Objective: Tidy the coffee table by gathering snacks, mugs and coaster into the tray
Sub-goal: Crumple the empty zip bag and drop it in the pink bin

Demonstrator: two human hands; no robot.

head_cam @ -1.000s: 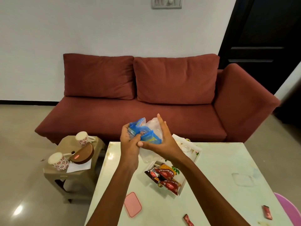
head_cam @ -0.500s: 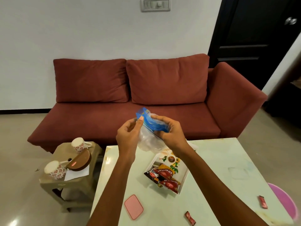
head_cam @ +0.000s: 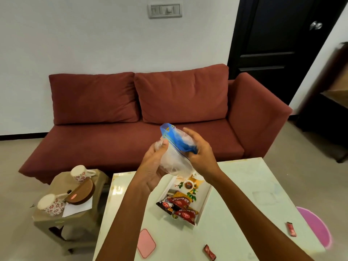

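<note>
— While raised over the tray (head_cam: 202, 202), gripped how?
— Cradling a clear zip bag (head_cam: 175, 161) in the left hand (head_cam: 152, 170), pinching its blue top with the right hand (head_cam: 202, 157).
— Holding anything inside?
— Hard to say; too cloudy.
— Elsewhere?
— Snack packets (head_cam: 178, 206) in the tray; pink coaster (head_cam: 146, 245) on the coffee table (head_cam: 235, 194); two mugs (head_cam: 81, 173) on the side stool (head_cam: 58, 183).
</note>
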